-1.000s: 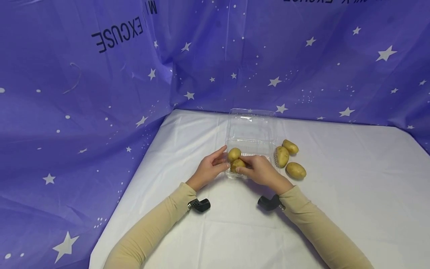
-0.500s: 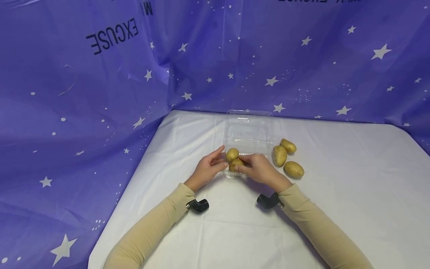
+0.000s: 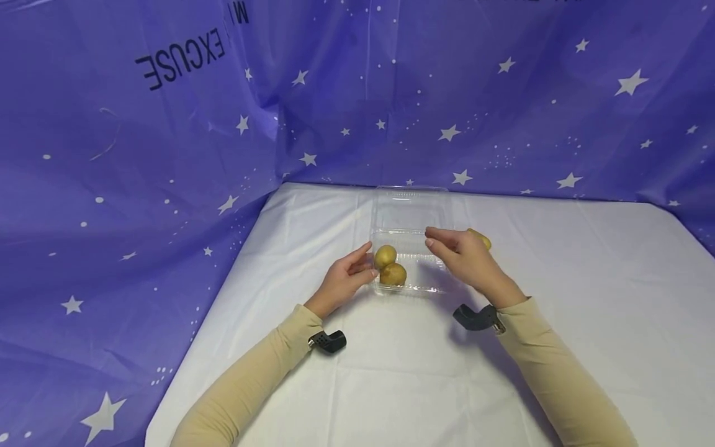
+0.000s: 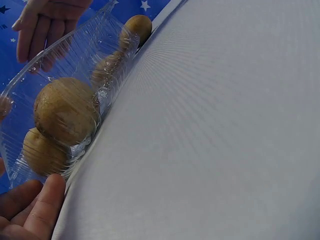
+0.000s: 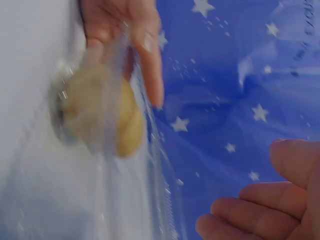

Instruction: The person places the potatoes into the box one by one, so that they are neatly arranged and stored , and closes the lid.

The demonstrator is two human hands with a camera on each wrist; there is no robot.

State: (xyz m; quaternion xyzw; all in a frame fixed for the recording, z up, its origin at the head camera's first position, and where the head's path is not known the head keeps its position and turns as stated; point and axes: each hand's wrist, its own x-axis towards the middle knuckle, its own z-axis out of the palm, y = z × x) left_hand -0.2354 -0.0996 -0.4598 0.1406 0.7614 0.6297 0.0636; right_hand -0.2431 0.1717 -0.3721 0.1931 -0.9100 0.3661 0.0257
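Two potatoes lie side by side at the left end of a clear plastic box, the rear one (image 3: 386, 256) touching the front one (image 3: 393, 275). The box (image 3: 416, 288) stands with its lid (image 3: 410, 211) laid back. My left hand (image 3: 347, 279) rests at the box's left side, fingers relaxed; the left wrist view shows its fingers (image 4: 45, 205) by the box's end. My right hand (image 3: 466, 254) hangs over the box's right side, holding nothing, fingers extended. In the right wrist view the potatoes (image 5: 100, 107) look blurred through the plastic.
Right of the box, a potato (image 3: 480, 239) shows partly behind my right hand; the left wrist view shows two potatoes (image 4: 138, 29) (image 4: 106, 69) beyond the box. A white cloth (image 3: 385, 372) covers the table, and a purple starry sheet (image 3: 447, 93) hangs behind.
My right hand has let go of the front potato and moved right and up, now covering much of the potatoes outside the box. My left hand has stayed beside the box.
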